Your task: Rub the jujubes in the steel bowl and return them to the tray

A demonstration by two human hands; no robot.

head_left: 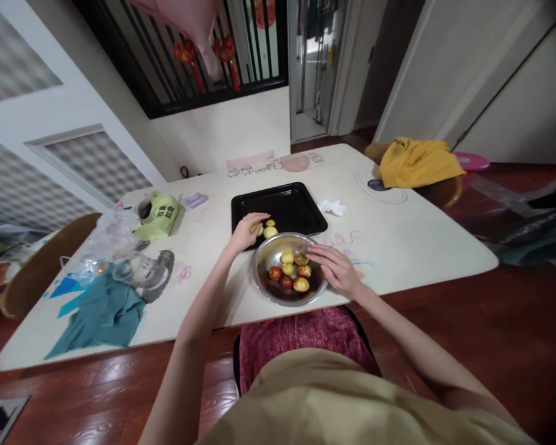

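A metal bowl (265, 285) stands near the table's front edge. In it lie several small oval fruits, some a yellow fruit (301, 284), some a red-brown fruit (275, 272); they look like jujubes. Behind the bowl, partly overlapped by it, is a black baking tray (285, 201) with a few yellow fruits (270, 232) at its near left corner. My left hand (247, 232) curls over one yellow fruit there, its fingers partly hiding it. My right hand (337, 268) rests over the bowl's right rim with fingers stretched out, fingertips beside a darker olive fruit (301, 259).
Crumpled white tissue (332, 207) lies right of the tray. On the left are a green printed bag (160, 215), a purple packet (194, 201), clear plastic packaging (141, 270) and a teal cloth (102, 312). Yellow clothing (417, 164) hangs over a chair at right.
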